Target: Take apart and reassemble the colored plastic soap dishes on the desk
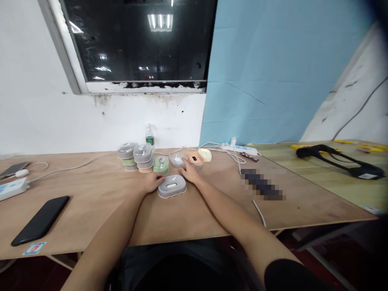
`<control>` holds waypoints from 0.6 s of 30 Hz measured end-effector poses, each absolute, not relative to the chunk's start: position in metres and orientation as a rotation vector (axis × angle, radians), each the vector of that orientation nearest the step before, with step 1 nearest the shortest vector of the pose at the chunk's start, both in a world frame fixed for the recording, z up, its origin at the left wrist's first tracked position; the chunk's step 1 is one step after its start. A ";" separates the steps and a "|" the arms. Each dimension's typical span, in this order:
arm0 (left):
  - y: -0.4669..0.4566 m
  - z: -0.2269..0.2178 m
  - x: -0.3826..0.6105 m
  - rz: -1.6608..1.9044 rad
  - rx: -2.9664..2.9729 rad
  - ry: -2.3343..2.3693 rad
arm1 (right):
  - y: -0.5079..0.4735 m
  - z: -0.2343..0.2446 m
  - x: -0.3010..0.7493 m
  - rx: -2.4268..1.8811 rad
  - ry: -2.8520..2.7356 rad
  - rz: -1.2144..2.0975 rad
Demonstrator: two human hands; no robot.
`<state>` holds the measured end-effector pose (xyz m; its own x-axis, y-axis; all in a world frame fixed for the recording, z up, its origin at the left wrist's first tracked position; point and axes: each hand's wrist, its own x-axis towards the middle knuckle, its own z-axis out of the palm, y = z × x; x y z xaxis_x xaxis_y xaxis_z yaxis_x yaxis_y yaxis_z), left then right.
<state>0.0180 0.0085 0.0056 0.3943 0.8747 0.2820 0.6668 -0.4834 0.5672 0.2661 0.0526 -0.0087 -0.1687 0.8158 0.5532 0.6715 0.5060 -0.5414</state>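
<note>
A grey oval box [171,191] with a pale slot in its top lies on the table in front of me. At its upper left edge, my left hand [152,182] has its fingers drawn together and touching the box. My right hand [190,171] reaches past the box's right side, its fingertips closed on the near edge of a clear plastic lid [176,159]. Beyond my left fingers sits a green box [161,165] with a clear top. To the right of the lid are an orange box [195,158] with a dark slot and a cream oval piece [205,154].
Stacked grey and green boxes [143,153] stand at the back left, before a plastic bottle [149,135]. A black phone [41,220] lies at left. White cables, a power strip [239,149] and a pixelated dark object [262,184] lie at right, near a black frame [339,159].
</note>
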 end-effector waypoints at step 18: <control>-0.011 0.033 0.018 1.314 2.272 1.588 | 0.020 0.019 0.274 -1.009 -1.572 0.276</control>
<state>0.0184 -0.0105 0.0330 0.0981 0.7973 0.5955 0.7343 -0.4619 0.4975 0.2737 0.0198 0.0194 0.0628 0.7226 0.6884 0.4450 0.5972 -0.6674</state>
